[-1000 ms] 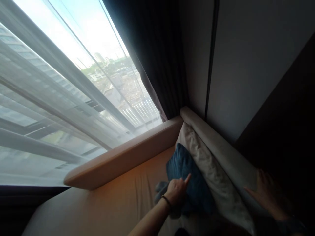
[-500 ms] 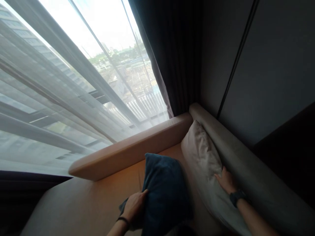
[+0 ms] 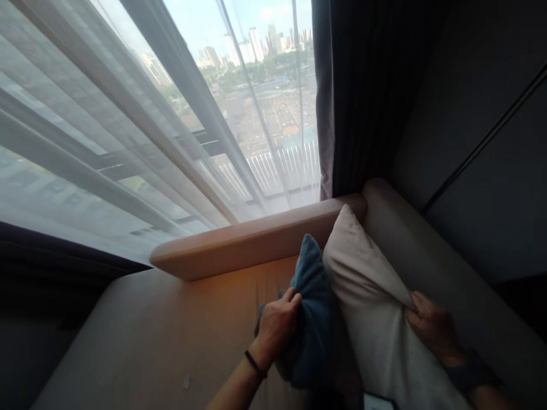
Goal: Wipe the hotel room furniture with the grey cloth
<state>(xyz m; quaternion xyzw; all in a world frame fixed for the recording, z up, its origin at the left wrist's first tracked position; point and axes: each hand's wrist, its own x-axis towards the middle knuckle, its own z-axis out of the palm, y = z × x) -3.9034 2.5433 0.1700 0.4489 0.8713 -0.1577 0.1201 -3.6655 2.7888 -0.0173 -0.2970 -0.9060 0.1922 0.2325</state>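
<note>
A dark blue cushion (image 3: 315,319) stands on its edge above the sofa seat, its corner pointing toward the window. My left hand (image 3: 277,322), a thin black band on its wrist, pinches the near side of it. Beside it a cream cushion (image 3: 371,302) is tilted away from the sofa's side rest. The fingers of my right hand (image 3: 433,327) are closed on its upper edge; a dark watch sits on that wrist. Some grey fabric (image 3: 286,356) shows behind my left hand; I cannot tell whether it belongs to the blue cushion.
The sofa seat (image 3: 171,330) carries a small pale scrap (image 3: 186,382). A low bolster (image 3: 256,236) runs under the window with its sheer curtain (image 3: 141,159). On the right is a side rest (image 3: 419,239). Part of a phone-like device (image 3: 378,402) shows at the bottom edge.
The blue cushion has turned edge-on and come nearer the cream one. My right hand has pulled the cream cushion's edge up and away from the side rest. The view has swung left.
</note>
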